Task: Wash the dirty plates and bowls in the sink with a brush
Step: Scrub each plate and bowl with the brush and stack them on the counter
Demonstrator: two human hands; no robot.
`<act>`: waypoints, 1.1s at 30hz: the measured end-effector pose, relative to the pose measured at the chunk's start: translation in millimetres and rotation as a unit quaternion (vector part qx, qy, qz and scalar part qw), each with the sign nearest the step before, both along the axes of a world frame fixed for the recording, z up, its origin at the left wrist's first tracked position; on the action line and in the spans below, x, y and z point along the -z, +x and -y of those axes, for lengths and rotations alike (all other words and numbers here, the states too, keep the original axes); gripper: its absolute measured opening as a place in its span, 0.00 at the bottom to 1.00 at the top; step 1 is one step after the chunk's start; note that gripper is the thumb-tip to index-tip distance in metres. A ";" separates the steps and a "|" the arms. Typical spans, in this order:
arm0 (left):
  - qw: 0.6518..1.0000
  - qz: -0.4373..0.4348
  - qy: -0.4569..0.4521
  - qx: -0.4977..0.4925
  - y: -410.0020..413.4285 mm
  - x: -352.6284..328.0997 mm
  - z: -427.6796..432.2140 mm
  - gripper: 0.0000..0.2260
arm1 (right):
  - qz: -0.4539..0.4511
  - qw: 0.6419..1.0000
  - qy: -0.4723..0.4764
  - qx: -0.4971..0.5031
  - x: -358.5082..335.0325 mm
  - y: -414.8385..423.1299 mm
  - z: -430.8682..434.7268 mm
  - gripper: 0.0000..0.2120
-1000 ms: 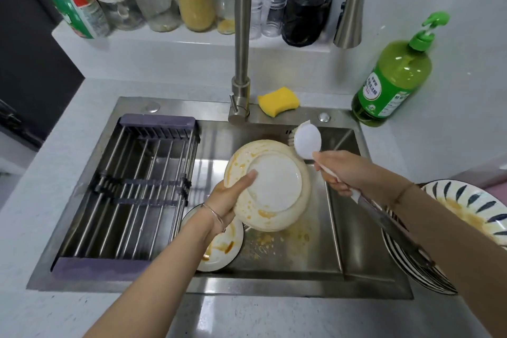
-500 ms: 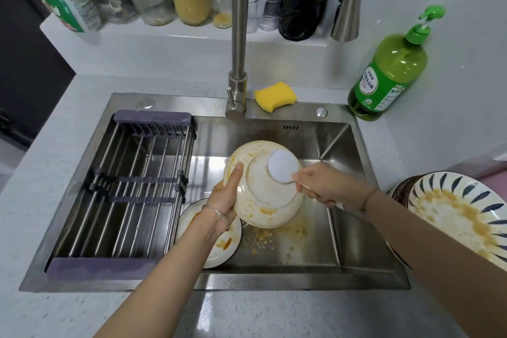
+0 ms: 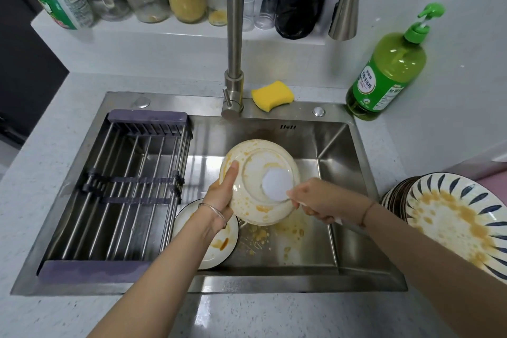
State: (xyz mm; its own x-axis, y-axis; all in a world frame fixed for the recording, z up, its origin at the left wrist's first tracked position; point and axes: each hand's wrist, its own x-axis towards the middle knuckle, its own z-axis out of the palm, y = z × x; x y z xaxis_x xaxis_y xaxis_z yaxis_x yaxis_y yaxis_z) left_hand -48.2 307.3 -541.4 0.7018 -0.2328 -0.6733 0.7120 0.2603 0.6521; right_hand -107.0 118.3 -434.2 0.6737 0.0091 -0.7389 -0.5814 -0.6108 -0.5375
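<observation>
Plate (image 3: 256, 162) gripped by left hand (image 3: 219, 197) over sink (image 3: 274, 281), right hand (image 3: 321, 200) gripping brush (image 3: 275, 183) against it.

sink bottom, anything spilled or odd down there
Yes: orange-yellow food scraps lie scattered on the floor of the sink, beside the stained small plate and near the dirty plate that the left hand holds up. Nothing looks broken.
</observation>
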 end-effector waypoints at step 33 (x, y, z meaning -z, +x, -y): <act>0.998 -0.007 -0.041 0.037 -1.2 13.1 -8.9 0.28 | 0.010 0.999 0.010 0.037 1.0 33.4 -11.7 0.15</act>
State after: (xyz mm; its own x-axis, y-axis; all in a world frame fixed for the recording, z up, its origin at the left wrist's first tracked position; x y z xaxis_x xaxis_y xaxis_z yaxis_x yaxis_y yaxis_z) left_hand -49.4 316.2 -554.6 0.6713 -0.3395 -0.6588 0.7401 0.2586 0.6208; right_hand -73.6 130.0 -435.1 0.6882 -0.0275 -0.7250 -0.6135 -0.5554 -0.5613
